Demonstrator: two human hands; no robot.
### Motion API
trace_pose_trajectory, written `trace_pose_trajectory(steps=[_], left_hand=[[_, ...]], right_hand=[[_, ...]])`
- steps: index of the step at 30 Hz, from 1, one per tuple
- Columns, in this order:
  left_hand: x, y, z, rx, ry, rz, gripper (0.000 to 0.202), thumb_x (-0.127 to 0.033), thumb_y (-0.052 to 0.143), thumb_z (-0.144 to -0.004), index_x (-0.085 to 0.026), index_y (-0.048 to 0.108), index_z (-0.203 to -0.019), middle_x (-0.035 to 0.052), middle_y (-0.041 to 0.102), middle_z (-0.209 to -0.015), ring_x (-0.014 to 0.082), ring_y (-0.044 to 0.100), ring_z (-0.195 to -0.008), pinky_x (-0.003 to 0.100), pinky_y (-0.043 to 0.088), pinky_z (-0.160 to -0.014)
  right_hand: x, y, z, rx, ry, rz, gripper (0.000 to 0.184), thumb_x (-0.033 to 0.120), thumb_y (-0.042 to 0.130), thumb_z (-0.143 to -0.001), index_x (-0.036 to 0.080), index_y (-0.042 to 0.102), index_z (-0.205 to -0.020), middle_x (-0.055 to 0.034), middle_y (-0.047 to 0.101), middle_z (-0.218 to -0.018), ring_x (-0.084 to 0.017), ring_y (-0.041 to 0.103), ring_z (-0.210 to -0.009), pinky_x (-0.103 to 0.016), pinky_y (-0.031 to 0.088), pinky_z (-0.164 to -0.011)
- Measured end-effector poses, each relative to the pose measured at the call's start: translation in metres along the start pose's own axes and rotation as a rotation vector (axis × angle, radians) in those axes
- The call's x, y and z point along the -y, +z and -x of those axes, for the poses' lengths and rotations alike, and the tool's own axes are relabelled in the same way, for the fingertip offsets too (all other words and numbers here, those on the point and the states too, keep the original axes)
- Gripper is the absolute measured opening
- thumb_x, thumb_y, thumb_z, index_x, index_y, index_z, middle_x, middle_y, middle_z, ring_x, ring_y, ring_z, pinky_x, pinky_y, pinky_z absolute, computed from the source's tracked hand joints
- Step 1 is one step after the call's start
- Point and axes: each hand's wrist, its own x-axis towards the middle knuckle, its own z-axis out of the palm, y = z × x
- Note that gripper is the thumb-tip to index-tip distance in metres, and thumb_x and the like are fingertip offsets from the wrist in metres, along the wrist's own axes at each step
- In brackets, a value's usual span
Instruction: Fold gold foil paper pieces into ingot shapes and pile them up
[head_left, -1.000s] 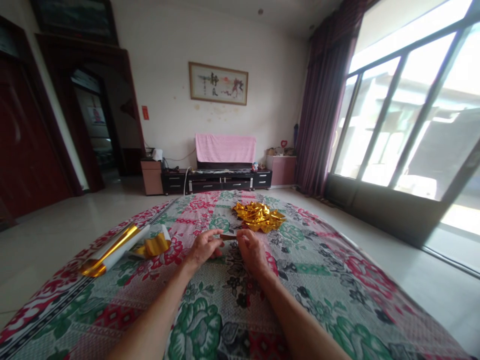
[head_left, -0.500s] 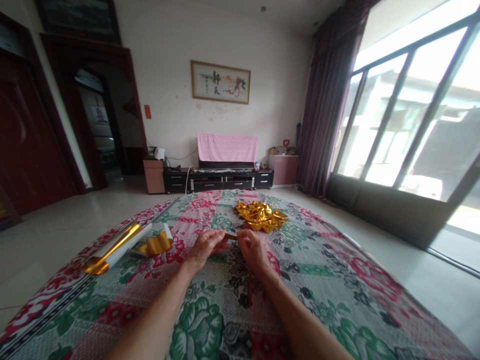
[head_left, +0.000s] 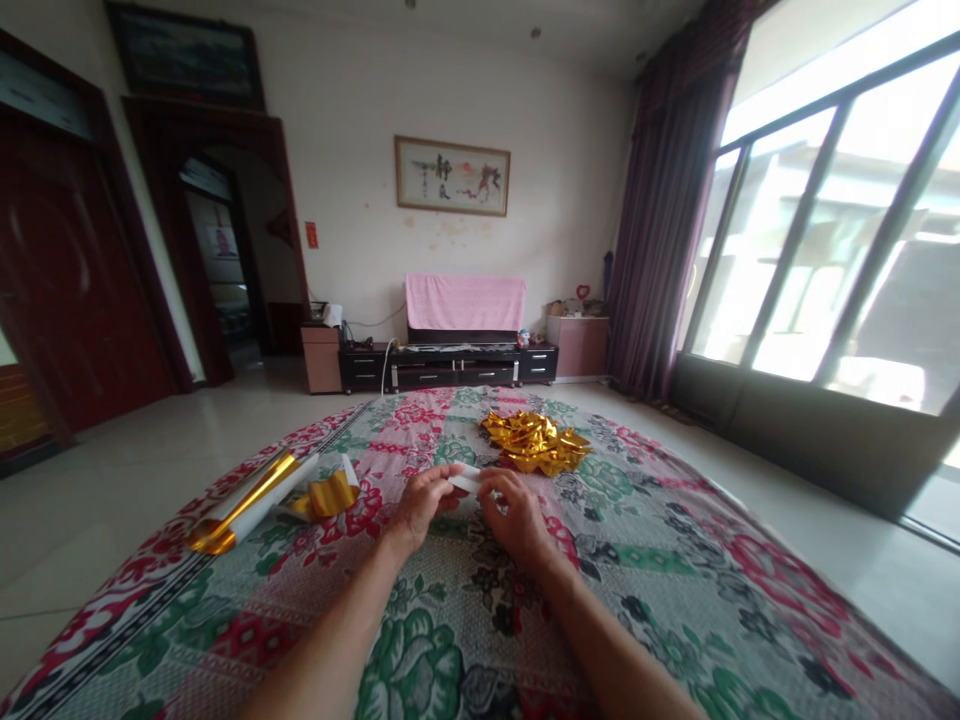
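Between my two hands, above the patterned cloth, is a small piece of foil paper [head_left: 466, 478] with a white face showing. My left hand [head_left: 424, 508] pinches its left end between thumb and fingers. At its right end, my right hand [head_left: 516, 512] is closed on it with bent fingers. Just beyond my right hand lies a pile of folded gold foil pieces [head_left: 536, 442]. To the left of my left hand are a roll of gold foil paper [head_left: 251, 500], white on its other side, and a curled stack of gold foil strips [head_left: 330, 494].
A flowered cloth [head_left: 412, 650] covers the broad surface in front of me. Farther off stand a low black cabinet [head_left: 427, 375] and a television draped with a pink cloth [head_left: 465, 302]. Large windows [head_left: 795, 250] are on the right, a doorway [head_left: 225, 260] on the left.
The foil paper between my hands looked dark and thin; now its white face is turned toward me. My hands stay close together at about the same place. The view has shifted slightly.
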Motion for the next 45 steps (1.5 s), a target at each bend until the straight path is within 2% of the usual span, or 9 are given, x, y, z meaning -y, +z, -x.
trace_pose_trajectory(steps=[4,9,16,21,24,28,34,38,45], left_hand=[[0.003,0.0,-0.003,-0.076,0.029,-0.023,0.029,-0.018,0.052,-0.06,-0.014,0.065,-0.086,0.0024,0.067,-0.071,0.0115,0.06,-0.062,0.021,0.047,-0.057],[0.004,0.002,-0.005,-0.089,0.155,-0.195,0.031,-0.017,0.049,-0.063,-0.012,0.067,-0.089,0.0009,0.064,-0.062,0.0113,0.058,-0.057,0.019,0.045,-0.051],[0.002,0.003,-0.002,-0.032,0.498,-0.635,0.042,-0.013,0.046,-0.07,-0.017,0.062,-0.108,0.0032,0.069,-0.081,0.0121,0.06,-0.067,0.02,0.046,-0.064],[-0.005,0.01,0.005,0.022,0.587,-0.76,0.047,-0.008,0.045,-0.068,-0.021,0.062,-0.11,0.0021,0.068,-0.075,0.0127,0.058,-0.063,0.022,0.044,-0.067],[-0.005,0.012,0.006,0.059,0.568,-0.69,0.047,-0.01,0.048,-0.067,-0.022,0.062,-0.11,0.0013,0.066,-0.071,0.0131,0.057,-0.062,0.021,0.044,-0.065],[0.002,0.011,0.001,0.002,0.411,-0.482,0.05,-0.02,0.059,-0.065,-0.017,0.055,-0.115,0.0019,0.065,-0.077,0.0127,0.057,-0.062,0.021,0.044,-0.06],[0.005,0.009,-0.002,0.001,0.185,-0.287,0.025,-0.031,0.061,-0.066,-0.013,0.062,-0.084,0.0022,0.065,-0.069,0.0117,0.057,-0.057,0.02,0.043,-0.052],[0.005,0.011,0.0,0.04,0.188,-0.211,0.022,-0.03,0.061,-0.066,-0.013,0.062,-0.08,0.0017,0.066,-0.067,0.0133,0.059,-0.058,0.022,0.046,-0.055],[0.009,0.009,-0.004,0.027,0.251,-0.315,0.02,-0.03,0.061,-0.065,-0.013,0.064,-0.076,0.0015,0.065,-0.064,0.014,0.058,-0.058,0.021,0.044,-0.054]], right_hand=[[0.007,-0.002,0.0,0.041,-0.043,0.048,0.014,0.014,0.051,-0.073,0.021,0.058,-0.084,-0.0065,0.056,-0.11,-0.018,0.054,-0.1,-0.033,0.043,-0.087],[0.009,0.001,0.0,-0.026,0.06,0.035,0.052,0.024,0.061,-0.069,0.021,0.044,-0.118,-0.0131,0.04,-0.129,-0.024,0.049,-0.108,-0.035,0.048,-0.079],[0.002,0.005,-0.001,-0.017,0.134,-0.067,0.046,0.025,0.055,-0.074,0.021,0.042,-0.118,-0.0075,0.059,-0.104,-0.016,0.059,-0.08,-0.028,0.05,-0.066],[0.01,0.002,-0.007,0.041,0.226,-0.206,0.038,0.024,0.054,-0.073,0.017,0.05,-0.111,-0.0037,0.062,-0.084,-0.01,0.056,-0.06,-0.021,0.046,-0.054],[0.01,0.003,-0.01,0.077,0.292,-0.299,0.038,0.024,0.055,-0.07,0.016,0.054,-0.107,-0.0006,0.061,-0.074,-0.01,0.054,-0.057,-0.02,0.043,-0.051],[0.008,0.006,-0.013,-0.025,0.436,-0.454,0.034,0.027,0.056,-0.066,0.016,0.056,-0.099,-0.0007,0.062,-0.073,-0.011,0.056,-0.058,-0.021,0.045,-0.052],[0.011,0.005,-0.014,-0.081,0.566,-0.638,0.033,0.024,0.056,-0.063,0.015,0.055,-0.095,-0.0014,0.063,-0.076,-0.013,0.057,-0.059,-0.023,0.047,-0.054],[0.011,0.008,-0.012,-0.029,0.591,-0.695,0.037,0.024,0.06,-0.061,0.015,0.056,-0.097,-0.0018,0.063,-0.074,-0.014,0.058,-0.061,-0.024,0.047,-0.056],[0.01,0.01,-0.012,-0.043,0.616,-0.659,0.03,0.037,0.066,-0.062,0.015,0.059,-0.08,0.0005,0.059,-0.064,-0.012,0.053,-0.054,-0.022,0.044,-0.051]])
